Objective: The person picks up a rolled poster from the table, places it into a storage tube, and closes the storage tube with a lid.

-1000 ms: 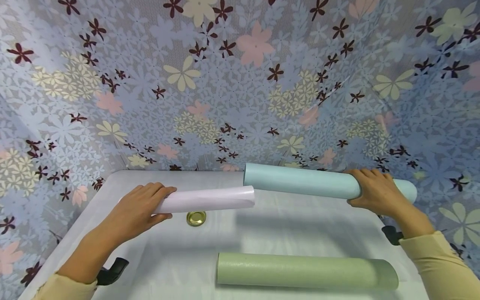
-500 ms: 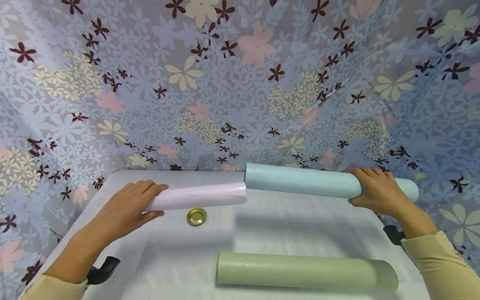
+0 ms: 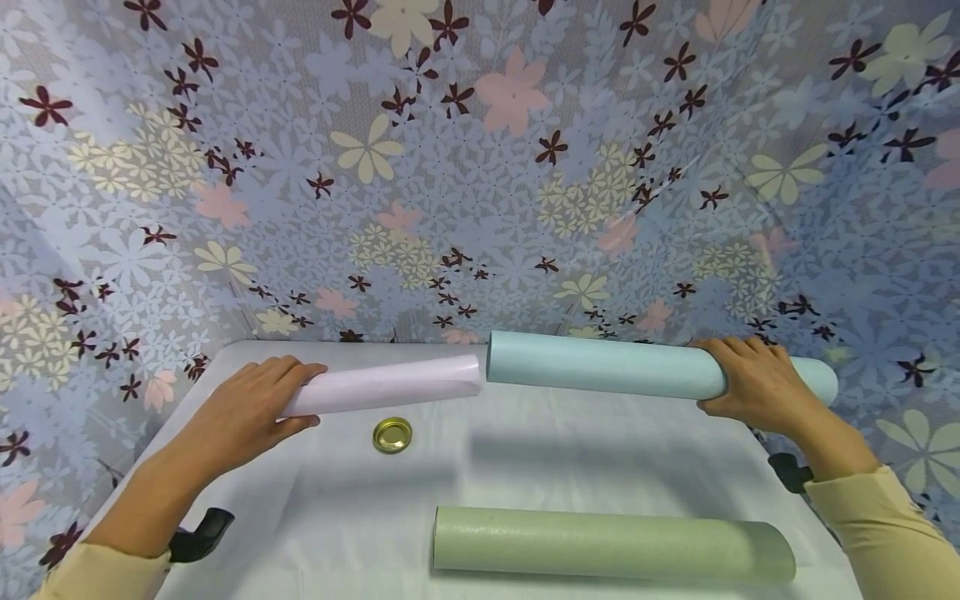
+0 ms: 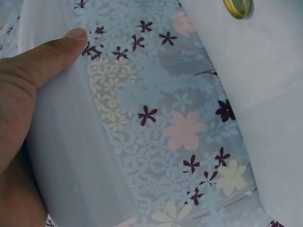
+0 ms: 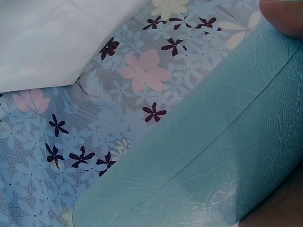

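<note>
My left hand (image 3: pixel 247 408) grips a pale lilac rolled sheet (image 3: pixel 390 383) near its left end. Raised above the table, the roll tilts slightly up toward its right end. In the left wrist view the thumb lies along the glossy lilac roll (image 4: pixel 80 142). On the right, my right hand (image 3: pixel 753 379) holds a light blue rolled sheet (image 3: pixel 592 362) from above, near its right end; its shadow falls on the table below. The right wrist view shows this blue roll (image 5: pixel 189 142) with a creased, leathery surface and a long seam. A narrow gap separates the facing ends of both rolls.
A green rolled sheet (image 3: pixel 611 543) lies across the near right of the white-covered table (image 3: pixel 337 533). Below the lilac roll sits a small round gold lid (image 3: pixel 392 435). Flowered fabric (image 3: pixel 465 183) hangs behind the table's far edge and along both sides.
My left hand has drawn the lilac roll leftward and a little up, so its right end has moved from overlapping the blue roll's left end to just apart. The right hand stays almost still.
</note>
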### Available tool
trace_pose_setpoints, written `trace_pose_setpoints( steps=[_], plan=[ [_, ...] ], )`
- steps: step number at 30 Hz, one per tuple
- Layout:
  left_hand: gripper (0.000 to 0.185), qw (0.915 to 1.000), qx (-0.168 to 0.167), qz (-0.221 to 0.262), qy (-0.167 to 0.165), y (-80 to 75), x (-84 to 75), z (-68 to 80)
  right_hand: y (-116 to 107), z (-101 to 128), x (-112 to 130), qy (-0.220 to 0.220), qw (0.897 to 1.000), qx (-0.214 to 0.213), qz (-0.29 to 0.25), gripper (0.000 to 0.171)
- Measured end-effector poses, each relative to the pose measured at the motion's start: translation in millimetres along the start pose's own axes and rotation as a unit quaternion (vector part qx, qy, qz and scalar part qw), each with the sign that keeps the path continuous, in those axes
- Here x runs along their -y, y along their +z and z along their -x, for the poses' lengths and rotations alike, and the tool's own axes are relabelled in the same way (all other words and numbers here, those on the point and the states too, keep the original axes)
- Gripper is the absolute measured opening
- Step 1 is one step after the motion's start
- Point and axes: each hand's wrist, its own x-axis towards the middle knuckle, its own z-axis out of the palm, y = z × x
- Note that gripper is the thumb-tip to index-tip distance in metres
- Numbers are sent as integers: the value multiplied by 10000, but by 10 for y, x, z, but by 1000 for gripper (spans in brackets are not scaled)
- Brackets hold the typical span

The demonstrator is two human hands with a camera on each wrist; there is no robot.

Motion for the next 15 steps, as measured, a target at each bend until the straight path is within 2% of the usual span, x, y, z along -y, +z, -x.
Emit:
trace_pose_setpoints(
  steps=[15],
  plan=[
    [64, 9999, 11, -20, -158, 52, 59, -15, 3, 27, 49, -178, 9996, -212, 12, 80]
  ],
)
